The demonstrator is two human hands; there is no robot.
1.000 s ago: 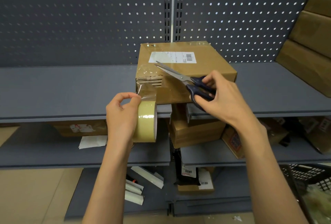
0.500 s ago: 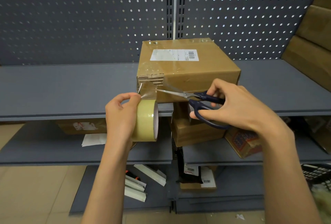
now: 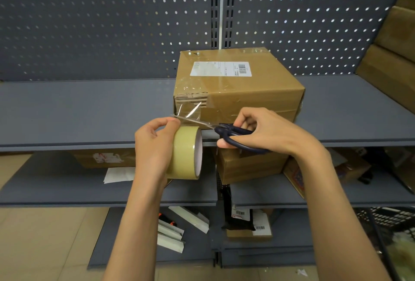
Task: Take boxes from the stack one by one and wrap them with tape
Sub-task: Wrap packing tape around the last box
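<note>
Both hands work the cut: the left hand [image 3: 155, 146] clamps the tape roll [image 3: 186, 152], stretching its strip taut from the box [image 3: 235, 92], while the right hand [image 3: 267, 132] closes scissors [image 3: 215, 126] across it.

We are seeing a grey metal shelf [image 3: 89, 110] bearing one taped cardboard box [image 3: 247, 94], stacked boxes [image 3: 395, 51] sitting at its right end.
</note>
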